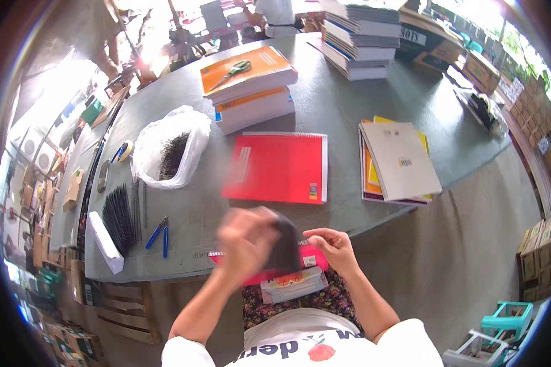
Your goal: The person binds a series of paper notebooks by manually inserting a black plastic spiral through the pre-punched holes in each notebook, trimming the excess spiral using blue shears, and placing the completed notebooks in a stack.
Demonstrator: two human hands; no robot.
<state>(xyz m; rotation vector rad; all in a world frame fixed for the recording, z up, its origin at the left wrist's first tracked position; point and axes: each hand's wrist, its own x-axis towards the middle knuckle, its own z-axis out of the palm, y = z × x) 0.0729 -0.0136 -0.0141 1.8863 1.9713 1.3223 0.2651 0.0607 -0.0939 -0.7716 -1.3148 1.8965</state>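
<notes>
My left hand (242,241) is smeared by motion beside a dark, curved flap (285,243); I cannot tell whether it grips the flap. Below them, a pink-red notebook (312,258) with a spiral edge rests at the table's near edge, partly over my lap. At its right side my right hand (333,248) has thumb and forefinger pinched together; what is between them is too small to make out. A packet with a printed orange picture (294,283) lies on my lap. Just beyond my hands lies a red spiral notebook (278,168).
Left on the table (343,110) are a white bag of dark coils (174,153), black spiral wires (121,217), blue-handled cutters (158,237) and a white roll (106,243). Scissors (234,72) top a book stack (254,92). Loose notebooks (401,160) lie right; a taller stack (359,43) stands behind.
</notes>
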